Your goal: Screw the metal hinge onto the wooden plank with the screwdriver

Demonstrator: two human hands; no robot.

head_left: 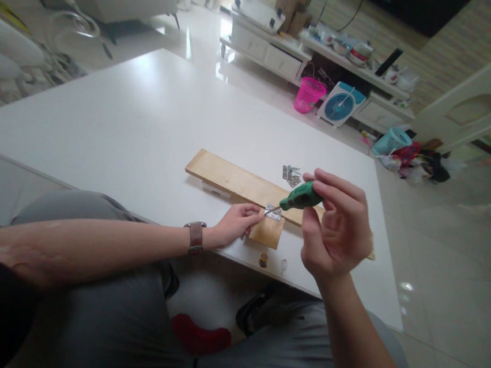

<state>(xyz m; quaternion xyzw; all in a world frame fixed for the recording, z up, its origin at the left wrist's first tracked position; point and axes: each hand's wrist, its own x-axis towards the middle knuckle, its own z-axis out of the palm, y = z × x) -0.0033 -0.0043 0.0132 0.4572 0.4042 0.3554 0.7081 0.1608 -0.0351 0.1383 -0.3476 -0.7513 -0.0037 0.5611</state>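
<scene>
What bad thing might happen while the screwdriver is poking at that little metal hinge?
The screwdriver tip sits right beside the left hand fingertips steadying the hinge, so a slip might jab them. The right hand holds the handle only with its fingers, so it may wobble. The small wood piece lies near the table edge and might slide off.

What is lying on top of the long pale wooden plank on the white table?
A small silver metal hinge sits on the long pale wooden plank, with the green-handled screwdriver tip on it. The left hand steadies it; the right hand covers the plank's far end.
</scene>
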